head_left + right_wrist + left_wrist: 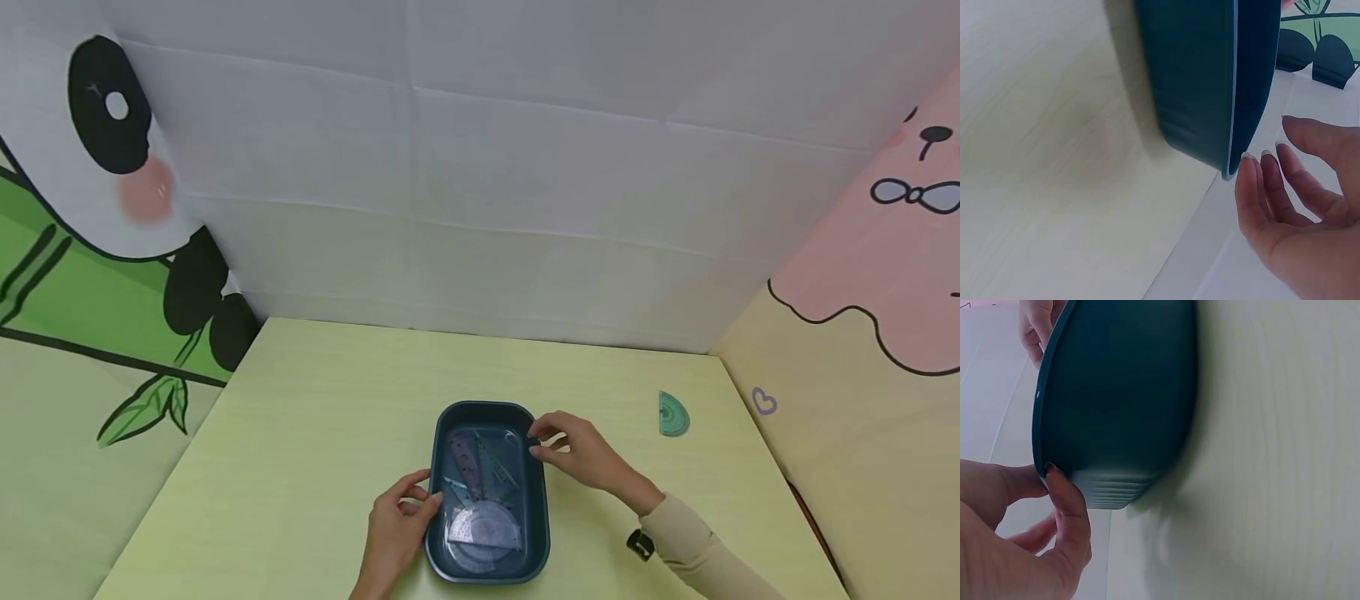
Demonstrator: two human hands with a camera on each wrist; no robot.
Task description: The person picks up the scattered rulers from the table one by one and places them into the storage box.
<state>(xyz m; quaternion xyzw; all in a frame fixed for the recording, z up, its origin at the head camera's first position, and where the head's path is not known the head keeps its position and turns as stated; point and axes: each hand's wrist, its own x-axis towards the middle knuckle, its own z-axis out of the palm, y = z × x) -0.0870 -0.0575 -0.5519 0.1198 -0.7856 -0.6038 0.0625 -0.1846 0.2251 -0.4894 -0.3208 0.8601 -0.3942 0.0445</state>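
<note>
A dark teal plastic tray [534, 533] sits on the table, holding see-through drawing tools. Inside it are a clear round-edged piece [483, 527], a purplish strip like a ruler [466, 465] and bluish pieces like set squares [495, 467]. At the tray's left side, my left hand [397, 518] pinches the rim between thumb and fingers, as the left wrist view also shows on the tray wall [1116, 394]. My right hand [581, 450] hovers at the upper right rim. In the right wrist view, its thumb and fingers [1250, 194] are parted, with nothing between them.
A green semicircular protractor [674, 414] lies on the table to the right of the tray. Pale yellow wood-grain tabletop [315, 417] surrounds the tray. A white cloth wall [480, 208] stands behind, with cartoon-printed panels [862, 242] at the sides.
</note>
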